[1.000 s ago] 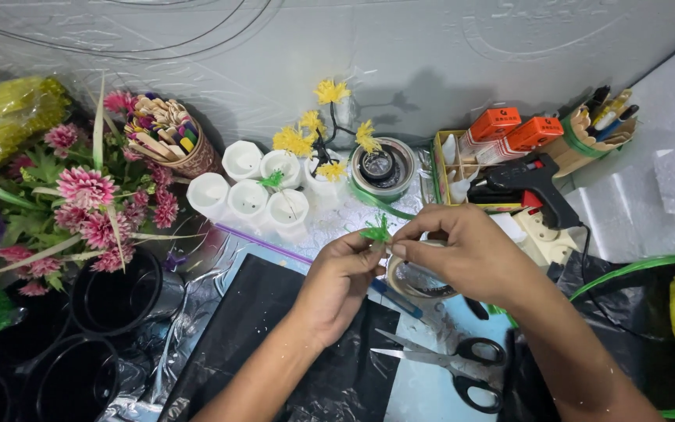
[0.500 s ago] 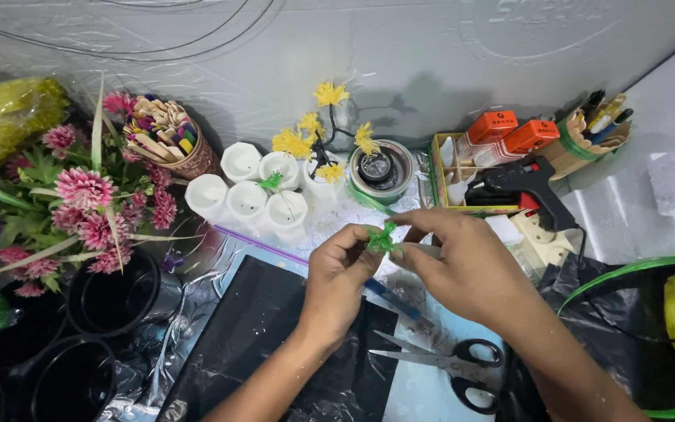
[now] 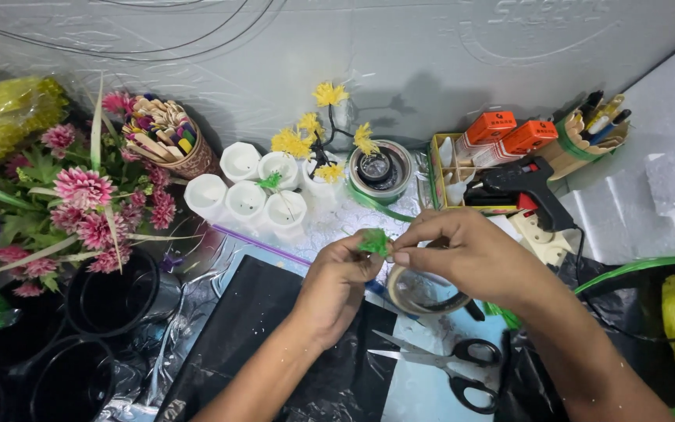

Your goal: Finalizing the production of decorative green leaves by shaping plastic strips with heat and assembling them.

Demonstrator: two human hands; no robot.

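Left hand: fingertips pinched shut on the green tuft, from below.
Right hand: thumb and forefinger closed on the same tuft; tape roll hangs under the palm.
Tuft: mid-table, above the black sheet, near the white pots.
Scissors: flat, below the hands.
Glue gun: right of the pots.

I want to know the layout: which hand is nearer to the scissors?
Right. The right hand is just above the scissors, over the handles; the left hand is further, up and left of the blade tips.
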